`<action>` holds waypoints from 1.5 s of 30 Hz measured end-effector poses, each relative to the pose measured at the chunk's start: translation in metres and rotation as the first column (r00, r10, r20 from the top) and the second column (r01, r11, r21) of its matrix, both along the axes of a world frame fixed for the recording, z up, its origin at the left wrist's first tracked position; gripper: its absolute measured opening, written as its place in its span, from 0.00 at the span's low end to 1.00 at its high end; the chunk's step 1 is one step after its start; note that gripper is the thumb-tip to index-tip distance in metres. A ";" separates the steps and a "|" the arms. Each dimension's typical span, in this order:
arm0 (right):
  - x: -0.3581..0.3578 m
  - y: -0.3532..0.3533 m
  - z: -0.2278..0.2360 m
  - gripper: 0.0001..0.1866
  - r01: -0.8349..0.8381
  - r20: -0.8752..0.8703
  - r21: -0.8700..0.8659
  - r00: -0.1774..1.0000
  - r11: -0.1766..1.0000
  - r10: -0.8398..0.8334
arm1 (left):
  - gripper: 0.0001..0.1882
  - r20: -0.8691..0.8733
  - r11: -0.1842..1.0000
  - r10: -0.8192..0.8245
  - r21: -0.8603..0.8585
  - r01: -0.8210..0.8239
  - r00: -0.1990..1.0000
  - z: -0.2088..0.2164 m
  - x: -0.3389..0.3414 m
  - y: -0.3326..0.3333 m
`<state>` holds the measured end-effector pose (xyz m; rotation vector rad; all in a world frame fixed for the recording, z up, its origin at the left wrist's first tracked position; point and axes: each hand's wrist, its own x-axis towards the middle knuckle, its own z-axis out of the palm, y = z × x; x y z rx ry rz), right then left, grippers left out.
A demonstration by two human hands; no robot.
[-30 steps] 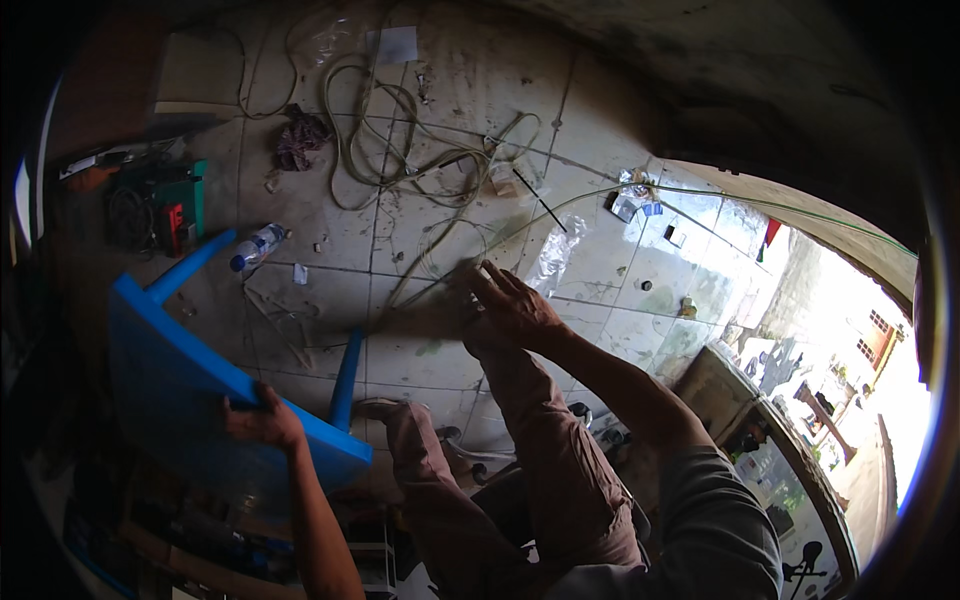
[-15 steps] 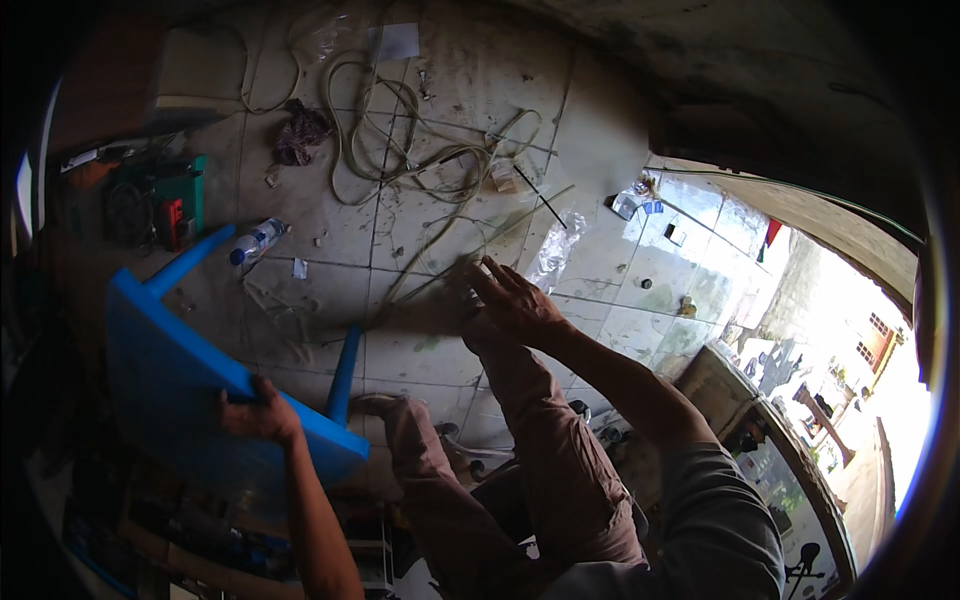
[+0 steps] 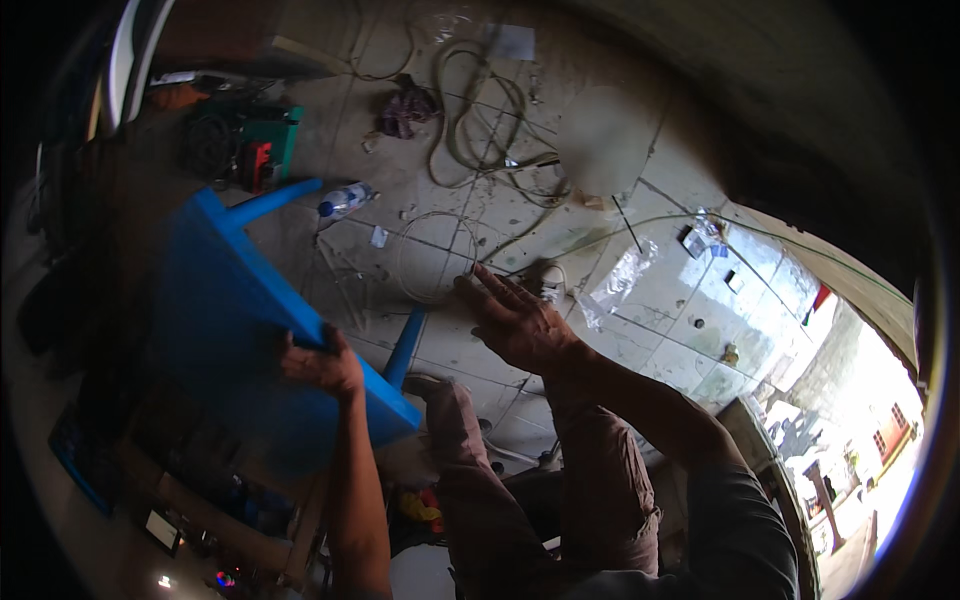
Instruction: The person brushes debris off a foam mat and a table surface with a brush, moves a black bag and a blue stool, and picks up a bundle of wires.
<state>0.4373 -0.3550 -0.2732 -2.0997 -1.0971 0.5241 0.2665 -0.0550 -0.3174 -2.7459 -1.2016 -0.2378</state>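
At the left is a blue plastic table (image 3: 215, 300) with two of its legs in sight, its top lost in shadow toward the lower left. My left hand (image 3: 325, 368) has its edge, thumb and fingers bent about it near the middle of that side. My right hand (image 3: 520, 325) is in front of my knees, above the floor, fingers pressed together. From its fingertips hangs a thin, pale wire-like loop (image 3: 402, 250), faint against the tiles; the exact grip on it is hidden.
A pale hose (image 3: 440, 150) lies tangled on the tiles beside a dark crumpled cloth (image 3: 405, 108). Near the table are a plastic bottle (image 3: 345, 200) and a green-and-red machine (image 3: 270, 150). Clear plastic wrap (image 3: 618, 285) lies beyond my shoe (image 3: 551, 283).
The view has swung, so the floor and table sit farther right in the picture. My right hand and the loop have moved left over the floor. My left hand keeps its place on the table.
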 end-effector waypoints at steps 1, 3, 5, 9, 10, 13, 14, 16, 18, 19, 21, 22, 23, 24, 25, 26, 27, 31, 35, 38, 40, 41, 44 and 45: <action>0.000 0.016 0.003 0.25 -0.049 0.014 0.016 0.999 0.999 0.048 | 0.45 -0.037 0.999 -0.010 0.031 0.011 0.999 0.003 0.004 -0.002; 0.001 0.053 0.019 0.24 -0.103 0.084 0.062 0.992 0.993 0.098 | 0.43 -0.006 1.000 0.005 -0.002 -0.005 1.000 0.009 0.009 -0.007; -0.001 0.088 0.032 0.24 -0.151 0.160 0.116 0.978 0.982 0.132 | 0.40 -0.027 0.999 0.035 -0.025 -0.035 0.999 0.013 0.008 -0.007; -0.012 0.159 0.064 0.27 -0.200 0.159 0.279 0.974 0.939 0.161 | 0.34 0.054 0.996 0.030 -0.086 -0.025 0.998 -0.012 -0.010 0.000; -0.018 0.177 0.071 0.28 -0.211 0.137 0.339 0.975 0.917 0.173 | 0.32 0.168 0.983 0.029 -0.183 0.002 0.985 -0.023 -0.030 0.010; -0.035 0.203 0.070 0.30 -0.357 0.320 0.153 0.900 0.922 0.296 | 0.30 0.066 0.990 0.057 -0.131 -0.048 0.996 -0.009 -0.011 -0.004; -0.041 0.205 0.068 0.30 -0.358 0.300 0.106 0.901 0.928 0.313 | 0.31 -0.021 0.995 0.074 -0.072 -0.075 0.997 0.008 0.012 -0.014; -0.061 0.222 0.079 0.30 -0.398 0.259 0.086 0.894 0.913 0.365 | 0.31 -0.106 0.990 0.140 0.009 -0.140 0.984 0.039 0.015 -0.010; -0.090 0.236 0.052 0.29 -0.419 0.429 -0.069 0.807 0.905 0.406 | 0.32 -0.146 0.988 0.157 0.012 -0.157 0.977 0.051 0.028 -0.014; -0.095 0.235 0.029 0.28 -0.407 0.617 -0.258 0.629 0.876 0.474 | 0.32 -0.153 0.989 0.140 -0.027 -0.145 0.978 0.044 0.041 -0.023; -0.105 0.245 0.055 0.27 -0.473 0.549 -0.064 0.718 0.879 0.427 | 0.33 -0.196 0.981 0.194 0.020 -0.194 0.961 0.062 0.032 -0.015; -0.096 0.241 0.077 0.27 -0.415 0.230 0.183 0.899 0.891 0.372 | 0.33 -0.200 0.977 0.213 0.028 -0.212 0.956 0.064 0.031 -0.015; -0.094 0.242 0.083 0.27 -0.467 0.261 0.180 0.871 0.866 0.416 | 0.33 -0.192 0.979 0.205 0.032 -0.203 0.960 0.062 0.026 -0.011; -0.101 0.247 0.078 0.27 -0.423 0.585 -0.168 0.685 0.891 0.435 | 0.34 -0.182 0.981 0.196 0.037 -0.192 0.964 0.059 0.022 -0.007; -0.113 0.256 0.067 0.27 -0.217 0.780 -0.453 0.374 0.865 0.502 | 0.34 -0.174 0.983 0.182 0.041 -0.177 0.968 0.057 0.019 -0.004; -0.128 0.269 0.050 0.27 0.096 0.796 -0.603 0.015 0.792 0.605 | 0.34 -0.171 0.980 0.196 0.048 -0.191 0.966 0.057 0.019 -0.003; -0.126 0.269 0.022 0.27 0.504 0.558 -0.595 -0.302 0.626 0.773 | 0.34 -0.119 0.987 0.152 -0.025 -0.156 0.981 0.042 0.039 -0.016; -0.140 0.284 0.025 0.23 -0.281 0.582 -0.239 0.725 0.930 0.368 | 0.33 -0.111 0.963 0.255 -0.061 -0.263 0.960 0.028 0.015 -0.010; -0.125 0.251 0.016 0.19 -0.375 -0.028 0.335 0.913 0.864 0.407 | 0.31 -0.019 0.972 0.216 -0.087 -0.217 0.976 0.023 0.016 -0.013; -0.065 0.200 0.017 0.16 -0.171 -0.195 0.489 0.934 0.855 0.298 | 0.32 -0.037 0.976 0.188 -0.104 -0.191 0.981 0.024 0.021 -0.013; -0.020 0.156 0.006 0.15 0.075 -0.321 0.430 0.944 0.900 0.074 | 0.34 0.057 0.993 0.062 -0.105 -0.056 0.996 0.022 0.017 -0.008; -0.001 0.134 -0.010 0.06 0.198 -0.312 0.316 0.945 0.928 -0.096 | 0.34 0.069 0.998 0.016 -0.055 -0.012 0.997 0.027 0.019 -0.008; 0.045 0.046 -0.115 0.07 0.357 -0.212 -0.021 0.911 0.934 -0.353 | 0.35 0.007 0.997 0.043 -0.061 -0.042 0.999 0.014 0.010 -0.005; 0.046 0.009 -0.165 0.08 0.379 -0.157 -0.260 0.891 0.888 -0.426 | 0.35 0.026 0.997 0.037 -0.069 -0.035 0.999 0.009 0.008 -0.006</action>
